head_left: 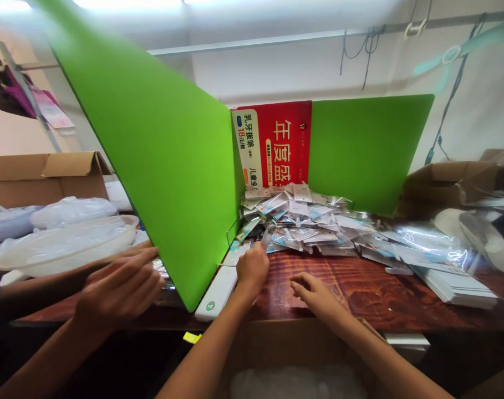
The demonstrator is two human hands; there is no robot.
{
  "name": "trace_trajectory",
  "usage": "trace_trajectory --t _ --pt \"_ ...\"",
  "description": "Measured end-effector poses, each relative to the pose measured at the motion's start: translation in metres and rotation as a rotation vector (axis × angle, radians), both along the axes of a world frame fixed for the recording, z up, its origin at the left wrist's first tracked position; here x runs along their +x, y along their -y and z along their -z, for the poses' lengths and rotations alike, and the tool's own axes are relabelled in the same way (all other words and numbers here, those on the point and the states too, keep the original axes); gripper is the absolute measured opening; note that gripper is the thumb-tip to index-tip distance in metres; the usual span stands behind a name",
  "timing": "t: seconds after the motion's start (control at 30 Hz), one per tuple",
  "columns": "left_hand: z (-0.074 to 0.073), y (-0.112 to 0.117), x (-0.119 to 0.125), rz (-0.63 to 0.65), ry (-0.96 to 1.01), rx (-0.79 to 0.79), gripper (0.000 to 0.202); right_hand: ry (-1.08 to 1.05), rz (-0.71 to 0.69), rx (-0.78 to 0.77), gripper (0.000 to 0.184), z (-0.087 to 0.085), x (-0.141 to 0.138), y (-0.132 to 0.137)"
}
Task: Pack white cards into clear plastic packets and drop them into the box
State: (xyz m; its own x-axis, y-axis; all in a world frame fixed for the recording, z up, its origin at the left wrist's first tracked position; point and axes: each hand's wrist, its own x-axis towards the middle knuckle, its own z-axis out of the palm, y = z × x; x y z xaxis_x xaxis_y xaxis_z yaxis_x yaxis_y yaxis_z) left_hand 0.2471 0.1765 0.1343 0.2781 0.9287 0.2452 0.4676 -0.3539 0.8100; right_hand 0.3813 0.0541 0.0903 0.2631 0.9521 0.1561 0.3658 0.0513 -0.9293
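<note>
My left hand is closed at the near edge of a heap, with a small clear plastic piece sticking up beyond its fingers. Exactly what the piece is cannot be made out. Over the bare reddish-brown table hovers my right hand, fingers loosely bent and a little apart, holding nothing visible. Beyond both hands lies the heap of clear-bagged cards, white and light blue. A long white box with a green round mark lies to the left of my left hand.
A tall green panel divides off the left side, where another person's hands work near a basin of clear bags. A red and green panel stands behind. White cards are stacked right; an open carton sits below the table edge.
</note>
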Motion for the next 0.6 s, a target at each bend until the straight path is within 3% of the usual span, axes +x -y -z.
trace_trajectory --t 0.1,0.2,0.3,0.4,0.47,0.6 --pt "-0.002 0.006 -0.002 0.040 0.138 -0.103 0.029 -0.144 0.018 -0.046 0.038 -0.004 -0.001 0.001" --pt "0.001 0.015 0.001 0.168 0.271 -0.238 0.039 -0.335 0.068 -0.074 0.049 -0.007 -0.001 0.000" --pt "0.009 0.024 0.005 0.359 0.384 -0.442 0.037 -0.528 0.090 -0.018 0.055 -0.009 0.000 -0.001" --pt "0.019 0.028 0.007 0.568 0.455 -0.681 0.033 -0.707 0.128 0.072 0.049 -0.012 0.005 0.001" --pt "0.024 0.029 0.010 0.547 0.319 -0.543 0.033 -0.779 0.170 0.118 0.048 -0.013 0.009 0.004" --pt "0.028 0.032 0.021 0.245 0.036 -0.011 0.029 -0.638 0.250 0.163 0.050 -0.015 0.019 0.010"
